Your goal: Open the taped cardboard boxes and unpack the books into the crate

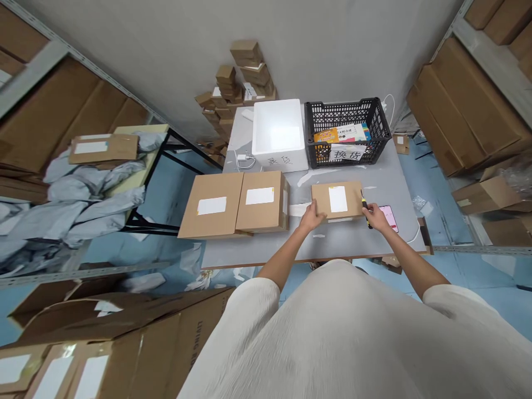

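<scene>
A cardboard box (318, 194) with a white label lies on the grey table in front of me. My left hand (312, 218) grips its left front corner, fingers bent against the side. In my right hand (376, 216) is a yellow-and-black box cutter (365, 207), closed in my fingers. Its tip touches or nearly touches the box's right end; I cannot tell which. A phone (389, 218) with a pink screen lies just right of that hand.
Two larger labelled boxes (216, 194) stand on the table's left. Behind are a white foam bin (277, 128) and a black plastic crate (348, 133) holding books. Grey parcels (89, 180) cover a side table. Stacked boxes (224, 88) stand by the wall.
</scene>
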Available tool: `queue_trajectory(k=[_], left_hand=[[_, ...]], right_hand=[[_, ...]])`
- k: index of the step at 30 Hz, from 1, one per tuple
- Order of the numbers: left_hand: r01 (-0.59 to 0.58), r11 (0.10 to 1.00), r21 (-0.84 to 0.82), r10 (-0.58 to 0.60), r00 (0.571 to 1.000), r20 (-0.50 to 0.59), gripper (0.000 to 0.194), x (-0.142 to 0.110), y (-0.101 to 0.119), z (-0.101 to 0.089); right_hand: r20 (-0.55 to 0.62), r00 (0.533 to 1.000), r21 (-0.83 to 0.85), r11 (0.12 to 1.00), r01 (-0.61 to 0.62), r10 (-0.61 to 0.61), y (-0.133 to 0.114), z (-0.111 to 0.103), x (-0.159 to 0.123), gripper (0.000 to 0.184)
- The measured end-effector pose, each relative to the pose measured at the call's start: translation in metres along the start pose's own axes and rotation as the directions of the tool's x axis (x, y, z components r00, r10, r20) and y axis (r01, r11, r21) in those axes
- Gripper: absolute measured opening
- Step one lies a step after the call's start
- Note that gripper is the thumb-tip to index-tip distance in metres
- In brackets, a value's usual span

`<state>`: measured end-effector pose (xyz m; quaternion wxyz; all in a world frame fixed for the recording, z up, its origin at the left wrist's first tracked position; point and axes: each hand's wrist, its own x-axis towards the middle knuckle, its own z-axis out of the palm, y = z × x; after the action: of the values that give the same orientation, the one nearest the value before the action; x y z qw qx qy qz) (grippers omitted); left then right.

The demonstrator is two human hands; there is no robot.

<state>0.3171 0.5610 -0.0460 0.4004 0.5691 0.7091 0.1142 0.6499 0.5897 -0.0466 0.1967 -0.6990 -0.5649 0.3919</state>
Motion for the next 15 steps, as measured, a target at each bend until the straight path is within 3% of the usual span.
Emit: queue_trajectory(k=[3,5,9,15], left_hand=[[-0.014,1.000,0.006,0.014,0.999,0.047,0.125,-0.004,-0.001,0.003],[-0.033,0.999,0.037,0.031,0.997,0.075,0.126,-0.007,0.000,0.003],[-0.047,0.993,0.108,0.035,0.993,0.110,0.109,-0.015,0.005,-0.002],[-0.127,0.985,0.118,0.114,0.987,0.109,0.082,-0.027,0.011,-0.025]], right_hand=[[0.013,1.000,-0.004,1.000,-0.011,0.011,-0.002,0.002,-0.002,0.042],[0.002,1.000,0.003,1.000,0.007,-0.007,-0.003,0.002,-0.003,0.042],[-0.046,0.998,0.005,0.999,0.036,-0.036,-0.007,-0.007,-0.006,0.045],[-0.108,0.993,-0.002,0.999,0.045,-0.045,-0.024,-0.032,-0.009,0.042]])
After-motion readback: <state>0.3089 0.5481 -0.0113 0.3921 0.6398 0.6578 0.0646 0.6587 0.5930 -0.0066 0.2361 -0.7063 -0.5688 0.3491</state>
